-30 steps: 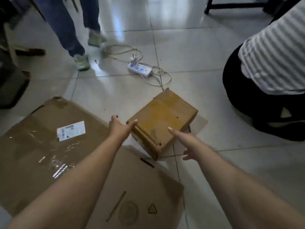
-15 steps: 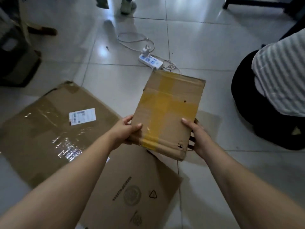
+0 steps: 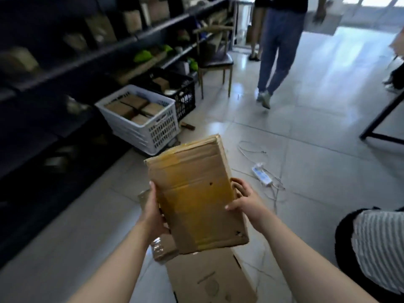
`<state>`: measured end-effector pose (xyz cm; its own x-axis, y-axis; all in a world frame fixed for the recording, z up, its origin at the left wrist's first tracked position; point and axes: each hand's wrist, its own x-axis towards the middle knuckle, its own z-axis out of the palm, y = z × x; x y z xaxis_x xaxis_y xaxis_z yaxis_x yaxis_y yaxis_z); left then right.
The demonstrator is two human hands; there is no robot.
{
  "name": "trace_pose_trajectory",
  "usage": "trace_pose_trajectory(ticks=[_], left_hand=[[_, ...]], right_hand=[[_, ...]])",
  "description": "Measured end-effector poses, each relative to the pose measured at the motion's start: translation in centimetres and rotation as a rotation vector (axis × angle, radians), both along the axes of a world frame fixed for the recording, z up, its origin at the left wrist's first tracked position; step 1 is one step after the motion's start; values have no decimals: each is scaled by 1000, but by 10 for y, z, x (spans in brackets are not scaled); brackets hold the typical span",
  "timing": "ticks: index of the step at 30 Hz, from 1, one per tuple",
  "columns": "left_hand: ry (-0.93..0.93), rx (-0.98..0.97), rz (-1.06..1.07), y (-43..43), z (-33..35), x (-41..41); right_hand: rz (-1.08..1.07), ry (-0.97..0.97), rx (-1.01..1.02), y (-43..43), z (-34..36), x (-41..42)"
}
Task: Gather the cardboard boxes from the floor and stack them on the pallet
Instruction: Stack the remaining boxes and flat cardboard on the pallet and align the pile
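The pale tiled floor (image 3: pixel 317 132) fills the view from 12 round to 6 o'clock. Dark shelves (image 3: pixel 65 62) run along the whole 9 to 11 o'clock side, holding brown cartons and some green items too blurred to name. A flat cardboard sheet (image 3: pixel 207 278) lies on the floor at 6 o'clock. A person in jeans (image 3: pixel 277 51) stands at 1 o'clock, one foot lifted at the heel. A person in a striped top (image 3: pixel 376 248) sits low at 4 o'clock, partly cut off by the edge.

The box (image 3: pixel 196 197) is at the centre, held off the floor above the sheet, its long side running from 11 to 5 o'clock, with yellowish tape down its top face.

A white basket (image 3: pixel 157 130) stands at 10 o'clock from the box, against the shelves, with brown cartons packed inside. A black crate (image 3: pixel 185 95) sits just behind it at 12 o'clock. A chair (image 3: pixel 216 60) stands beyond the crate. A dark table leg (image 3: pixel 380 119) slants at 3 o'clock.

The left hand (image 3: pixel 153 213) grasps the box's 9 o'clock edge, with its fingers under the box. The right hand (image 3: pixel 247 200) grasps the 3 o'clock edge, thumb on the top face, fingers curled round the side.

A white power strip (image 3: pixel 262 176) lies at 2 o'clock from the box, its thin cable looping loosely around it.
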<state>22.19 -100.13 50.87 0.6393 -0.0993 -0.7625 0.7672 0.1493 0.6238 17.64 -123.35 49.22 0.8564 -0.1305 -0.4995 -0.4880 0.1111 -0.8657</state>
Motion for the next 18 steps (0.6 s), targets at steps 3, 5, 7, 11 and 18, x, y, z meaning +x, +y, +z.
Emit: trace_pose_trajectory(ticks=[3,5,7,11,18], left_hand=[[-125,-30,154,52,64,-34],[-172,-33,258,94,93,-62],[-260,-27,378,144,116,-91],[-370,123,530,244,149,-173],[-471,305,574,375,166,-349]], right_hand=[[71,-20,140,41,59,4],[86,39,255,73,92,1],[162,94,258,114,119,0],[417,264,212,219,157,-21],[756,326,209,425,189,-115]])
